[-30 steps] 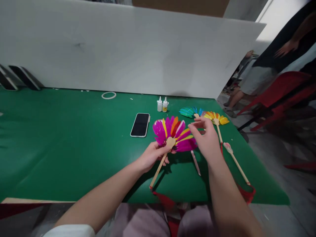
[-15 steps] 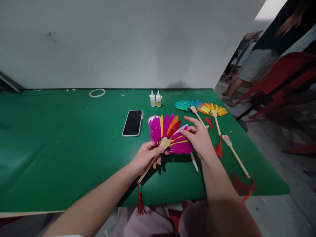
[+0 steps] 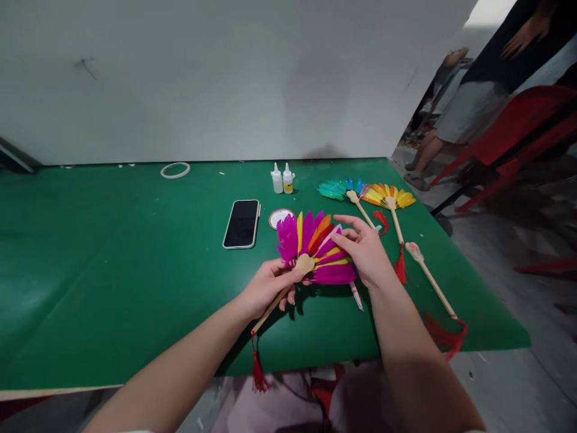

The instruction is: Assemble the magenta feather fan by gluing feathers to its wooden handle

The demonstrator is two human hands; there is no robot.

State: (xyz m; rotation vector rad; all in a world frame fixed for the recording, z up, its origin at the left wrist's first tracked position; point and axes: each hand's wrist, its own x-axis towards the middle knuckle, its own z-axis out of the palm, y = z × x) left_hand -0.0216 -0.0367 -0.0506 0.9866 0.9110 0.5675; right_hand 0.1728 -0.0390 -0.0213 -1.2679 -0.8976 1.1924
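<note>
A feather fan (image 3: 305, 263) with magenta, yellow, orange and red feathers is held over the table. My left hand (image 3: 270, 285) is closed round the base of its wooden handle, thumb on top and fingers beneath. A red tassel (image 3: 258, 371) hangs from the handle's lower end. With thumb and fingers, my right hand (image 3: 363, 248) pinches a pale pink feather (image 3: 330, 238) at the fan's right side. Under the right-hand feathers a thin pinkish stick-like thing (image 3: 356, 296) lies partly covered.
On the green table (image 3: 112, 270) are a phone (image 3: 241, 224), a round white lid-like disc (image 3: 280, 218), two small glue bottles (image 3: 282, 180), a white ring (image 3: 175, 171), a blue-green fan (image 3: 342, 190), a yellow-orange fan (image 3: 390, 197) and a bare fan handle (image 3: 433, 281). A person stands beyond a red chair (image 3: 527, 129).
The fan has shifted slightly right and down, uncovering more of the white disc. My right hand stays at the feathers, its fingers a little lower. The view has moved slightly.
</note>
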